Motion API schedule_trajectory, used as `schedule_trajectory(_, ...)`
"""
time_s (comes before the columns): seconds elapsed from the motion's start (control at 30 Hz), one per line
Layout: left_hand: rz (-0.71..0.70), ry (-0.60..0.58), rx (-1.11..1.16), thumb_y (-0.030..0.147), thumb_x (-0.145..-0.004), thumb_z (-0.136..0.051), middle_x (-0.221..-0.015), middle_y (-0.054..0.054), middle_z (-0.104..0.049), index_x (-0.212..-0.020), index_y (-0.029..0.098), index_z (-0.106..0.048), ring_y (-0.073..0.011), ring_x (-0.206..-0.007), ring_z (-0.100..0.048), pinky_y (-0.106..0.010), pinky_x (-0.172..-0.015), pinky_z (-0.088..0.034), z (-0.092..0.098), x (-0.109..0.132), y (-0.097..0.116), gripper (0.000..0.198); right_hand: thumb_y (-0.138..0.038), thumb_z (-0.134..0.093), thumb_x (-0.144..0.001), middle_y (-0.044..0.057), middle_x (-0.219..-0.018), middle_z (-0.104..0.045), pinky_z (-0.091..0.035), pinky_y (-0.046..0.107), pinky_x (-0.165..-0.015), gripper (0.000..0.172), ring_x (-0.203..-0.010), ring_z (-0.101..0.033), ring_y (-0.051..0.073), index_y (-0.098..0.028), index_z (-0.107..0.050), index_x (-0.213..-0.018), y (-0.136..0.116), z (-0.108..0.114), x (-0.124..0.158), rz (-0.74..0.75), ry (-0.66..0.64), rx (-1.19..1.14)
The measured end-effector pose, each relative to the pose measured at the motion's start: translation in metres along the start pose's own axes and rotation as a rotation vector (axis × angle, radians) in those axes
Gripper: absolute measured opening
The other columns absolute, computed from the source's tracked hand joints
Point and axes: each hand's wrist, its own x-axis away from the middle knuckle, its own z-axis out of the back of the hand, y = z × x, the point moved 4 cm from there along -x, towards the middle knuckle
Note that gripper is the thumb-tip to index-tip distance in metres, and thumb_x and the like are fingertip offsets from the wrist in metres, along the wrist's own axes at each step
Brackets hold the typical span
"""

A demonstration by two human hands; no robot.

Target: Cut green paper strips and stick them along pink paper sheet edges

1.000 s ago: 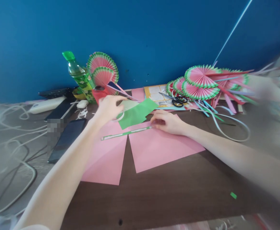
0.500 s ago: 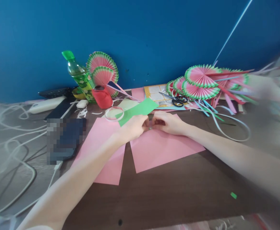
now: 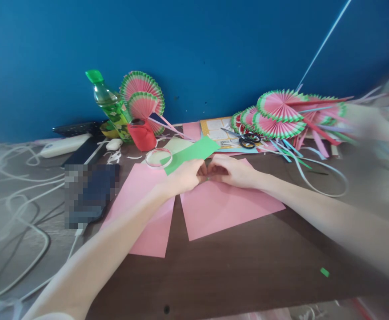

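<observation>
My left hand point(image 3: 189, 174) and my right hand point(image 3: 229, 170) meet at the upper edge of a pink paper sheet point(image 3: 227, 206). Both have thumb and fingers pinched together, with the fingertips almost touching. A tiny pale green speck shows between them, but what the fingers grip is too small to name. Under my left forearm lies a second pink sheet point(image 3: 156, 233). Just beyond my left hand, a green paper strip point(image 3: 194, 153) overlaps a paler sheet, and a roll of tape point(image 3: 159, 158) rests at its left end.
Scissors point(image 3: 247, 141) lie behind my right hand, near a pile of pleated pink-and-green paper fans point(image 3: 281, 113). A green bottle point(image 3: 109, 104) and a red pouch-like object point(image 3: 142, 134) stand back left. White cables point(image 3: 44, 231) and a blurred-out phone point(image 3: 92, 195) lie on the left.
My right fingers have shifted slightly left, and the fingertips of both hands are closer together. The papers and the other things have stayed in place.
</observation>
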Motion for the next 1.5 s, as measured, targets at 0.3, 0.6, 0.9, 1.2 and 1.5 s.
schedule_trajectory(0.3, 0.021, 0.004, -0.027, 0.026, -0.075, -0.051, -0.073, -0.001, -0.060, -0.073, 0.018, -0.055, -0.0144, -0.067, -0.055, -0.027, -0.061, -0.040, 0.002, 0.000, 0.002, 0.009, -0.008, -0.054, -0.074, 0.003, -0.080, -0.050, -0.039, 0.033, -0.075, 0.010, -0.081, -0.047, 0.018, -0.018, -0.052, -0.075, 0.000, -0.004, 0.001, 0.003, -0.007, 0.018)
schedule_trajectory(0.6, 0.017, -0.033, -0.072, 0.014, -0.069, -0.050, -0.079, -0.003, -0.061, -0.075, 0.018, -0.052, -0.0174, -0.073, -0.057, -0.028, -0.064, -0.043, 0.000, 0.007, 0.004, 0.007, -0.013, -0.055, -0.077, 0.002, -0.076, -0.052, -0.039, 0.025, -0.059, 0.005, -0.064, -0.048, 0.012, -0.017, -0.056, -0.079, 0.002, -0.001, 0.003, -0.048, 0.051, -0.067)
schedule_trajectory(0.9, 0.138, -0.124, 0.114, 0.009, -0.061, -0.047, -0.084, -0.004, -0.065, -0.088, 0.019, -0.053, -0.0164, -0.078, -0.061, -0.025, -0.064, -0.046, 0.003, 0.004, 0.001, 0.029, -0.016, -0.054, -0.078, 0.003, -0.076, -0.052, -0.040, 0.027, -0.064, 0.005, -0.072, -0.050, 0.014, -0.017, -0.056, -0.073, 0.001, 0.003, 0.003, -0.013, 0.094, -0.091)
schedule_trajectory(1.2, 0.057, -0.129, 0.173, 0.029, -0.069, -0.051, -0.077, -0.001, -0.066, -0.082, 0.017, -0.061, -0.0151, -0.070, -0.058, -0.026, -0.065, -0.044, 0.004, -0.001, 0.006, 0.020, -0.018, -0.052, -0.079, 0.002, -0.075, -0.062, -0.036, 0.024, -0.057, 0.004, -0.063, -0.050, 0.012, -0.017, -0.056, -0.080, -0.005, 0.008, 0.003, -0.132, 0.208, -0.169)
schedule_trajectory(1.5, 0.154, -0.017, 0.413, 0.030, -0.076, -0.051, -0.066, -0.002, -0.064, -0.074, 0.016, -0.058, -0.0112, -0.055, -0.058, -0.024, -0.057, -0.045, 0.006, -0.003, -0.008, 0.016, -0.019, -0.053, -0.081, 0.002, -0.073, -0.063, -0.035, 0.023, -0.053, 0.005, -0.063, -0.053, 0.012, -0.016, -0.056, -0.080, -0.003, 0.008, 0.005, -0.095, 0.280, -0.195)
